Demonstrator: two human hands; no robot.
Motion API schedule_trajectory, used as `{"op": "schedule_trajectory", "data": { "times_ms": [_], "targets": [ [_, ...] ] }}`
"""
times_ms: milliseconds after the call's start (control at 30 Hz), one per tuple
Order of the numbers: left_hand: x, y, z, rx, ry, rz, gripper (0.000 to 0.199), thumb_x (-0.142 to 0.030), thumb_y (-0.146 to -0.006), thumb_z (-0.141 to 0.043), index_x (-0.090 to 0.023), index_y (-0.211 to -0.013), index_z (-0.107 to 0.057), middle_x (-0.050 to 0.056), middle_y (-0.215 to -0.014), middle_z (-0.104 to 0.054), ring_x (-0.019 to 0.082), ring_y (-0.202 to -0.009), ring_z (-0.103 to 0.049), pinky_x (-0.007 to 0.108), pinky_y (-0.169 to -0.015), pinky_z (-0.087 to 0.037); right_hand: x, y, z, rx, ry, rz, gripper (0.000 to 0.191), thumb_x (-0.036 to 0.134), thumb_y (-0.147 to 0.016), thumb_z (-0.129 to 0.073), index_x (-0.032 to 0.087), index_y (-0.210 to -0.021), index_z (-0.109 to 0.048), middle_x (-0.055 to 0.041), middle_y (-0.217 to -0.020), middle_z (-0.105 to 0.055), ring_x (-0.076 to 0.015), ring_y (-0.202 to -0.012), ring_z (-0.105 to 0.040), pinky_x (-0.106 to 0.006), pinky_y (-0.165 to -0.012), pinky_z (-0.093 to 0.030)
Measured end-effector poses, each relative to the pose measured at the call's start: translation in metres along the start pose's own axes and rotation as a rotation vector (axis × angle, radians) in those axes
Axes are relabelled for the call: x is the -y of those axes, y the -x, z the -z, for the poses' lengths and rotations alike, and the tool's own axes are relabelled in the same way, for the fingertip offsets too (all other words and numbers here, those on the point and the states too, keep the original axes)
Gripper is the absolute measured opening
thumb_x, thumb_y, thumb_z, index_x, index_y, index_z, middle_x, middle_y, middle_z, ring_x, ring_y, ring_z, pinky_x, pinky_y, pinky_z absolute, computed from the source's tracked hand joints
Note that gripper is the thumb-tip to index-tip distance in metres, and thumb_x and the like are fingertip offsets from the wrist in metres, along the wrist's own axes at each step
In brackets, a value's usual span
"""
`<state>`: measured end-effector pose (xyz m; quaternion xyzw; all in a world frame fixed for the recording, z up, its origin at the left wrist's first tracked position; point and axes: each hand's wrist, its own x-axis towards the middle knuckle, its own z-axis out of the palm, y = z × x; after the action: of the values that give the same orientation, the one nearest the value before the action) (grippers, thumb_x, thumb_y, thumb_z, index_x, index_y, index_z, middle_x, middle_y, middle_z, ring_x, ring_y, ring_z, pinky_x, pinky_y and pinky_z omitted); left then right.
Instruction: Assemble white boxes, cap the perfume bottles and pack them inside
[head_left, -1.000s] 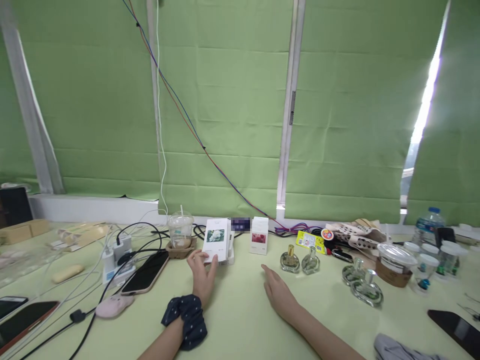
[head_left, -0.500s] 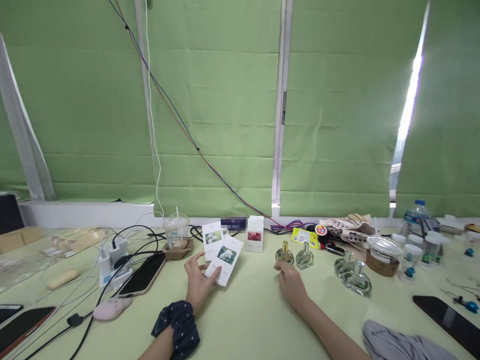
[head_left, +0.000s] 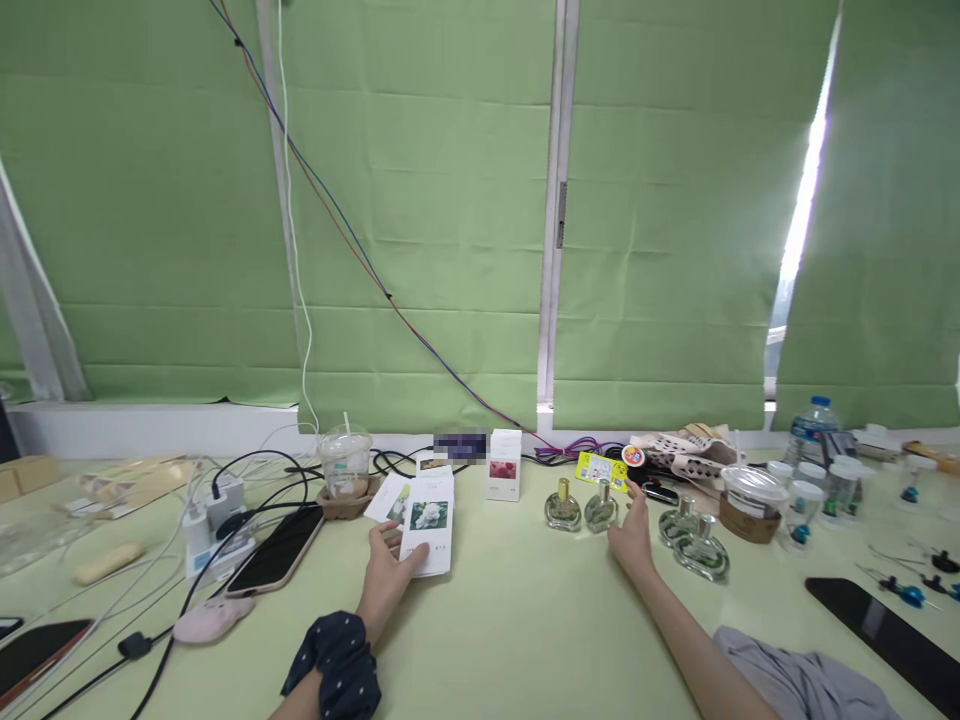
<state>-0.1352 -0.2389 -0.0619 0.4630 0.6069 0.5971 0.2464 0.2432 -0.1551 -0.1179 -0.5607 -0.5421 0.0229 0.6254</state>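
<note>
My left hand (head_left: 388,572) is closed on white flower-printed cards (head_left: 430,545), thumb on the front one, which shows a white flower. Two more printed white pieces peek out behind it, mostly covered. My right hand (head_left: 632,535) holds nothing; its fingers point up and apart, just right of a glass perfume bottle with a silver cap (head_left: 601,510). I cannot tell whether they touch. Left of that bottle stands a gold-capped perfume bottle (head_left: 562,510). Two further silver-capped bottles (head_left: 701,552) are right of my right hand. A white box with a red flower picture (head_left: 503,478) stands upright behind.
At the left lie a phone (head_left: 277,550), a power strip (head_left: 217,535) and tangled cables; a plastic cup (head_left: 346,460) sits in a cardboard holder. At the right are a lidded food bowl (head_left: 750,505), small clear jars (head_left: 801,515), a black phone (head_left: 877,630) and grey cloth (head_left: 795,670).
My right hand has moved right, from the gold-capped bottle past the silver-capped one. My left hand has turned the front card more upright, and another piece shows behind.
</note>
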Motion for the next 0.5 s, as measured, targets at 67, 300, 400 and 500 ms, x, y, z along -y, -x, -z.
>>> {"op": "schedule_trajectory", "data": {
  "times_ms": [67,300,400,500],
  "targets": [
    [-0.003,0.001,0.001,0.017,0.002,0.011,0.066,-0.042,-0.052,-0.074,-0.022,-0.105,-0.039,0.004,-0.083,-0.064,0.030,-0.078,-0.069,0.049,-0.074,-0.055,-0.006,0.000,-0.002,0.037,-0.018,-0.009,0.076,0.014,-0.049,-0.042,0.022,-0.125,-0.038,-0.0102,-0.121,-0.049,-0.0300,-0.114,-0.049,-0.046,-0.095,-0.043],
    [-0.006,0.005,0.002,0.051,0.033,0.005,0.066,-0.034,-0.060,-0.070,-0.020,-0.117,-0.042,0.008,-0.093,-0.071,0.030,-0.085,-0.070,0.048,-0.084,-0.052,0.003,0.001,0.005,0.059,-0.004,-0.014,0.078,0.013,-0.049,-0.041,0.022,-0.127,-0.040,-0.0091,-0.119,-0.052,-0.0280,-0.114,-0.050,-0.043,-0.093,-0.045],
    [-0.002,0.003,0.001,0.035,0.057,-0.005,0.063,-0.036,-0.062,-0.069,-0.021,-0.119,-0.045,0.013,-0.109,-0.067,0.031,-0.100,-0.066,0.046,-0.087,-0.051,0.026,-0.012,0.017,0.052,0.034,0.031,0.070,0.013,-0.053,-0.041,0.019,-0.122,-0.046,-0.0109,-0.117,-0.053,-0.0294,-0.116,-0.048,-0.046,-0.099,-0.040],
    [0.000,0.001,0.001,0.041,0.078,-0.005,0.061,-0.040,-0.064,-0.069,-0.021,-0.118,-0.046,0.013,-0.113,-0.065,0.032,-0.100,-0.066,0.045,-0.084,-0.053,0.048,-0.036,0.046,0.051,0.070,0.101,0.061,0.015,-0.058,-0.044,0.016,-0.119,-0.050,-0.0128,-0.116,-0.055,-0.0311,-0.115,-0.048,-0.047,-0.102,-0.036]
  ]
}}
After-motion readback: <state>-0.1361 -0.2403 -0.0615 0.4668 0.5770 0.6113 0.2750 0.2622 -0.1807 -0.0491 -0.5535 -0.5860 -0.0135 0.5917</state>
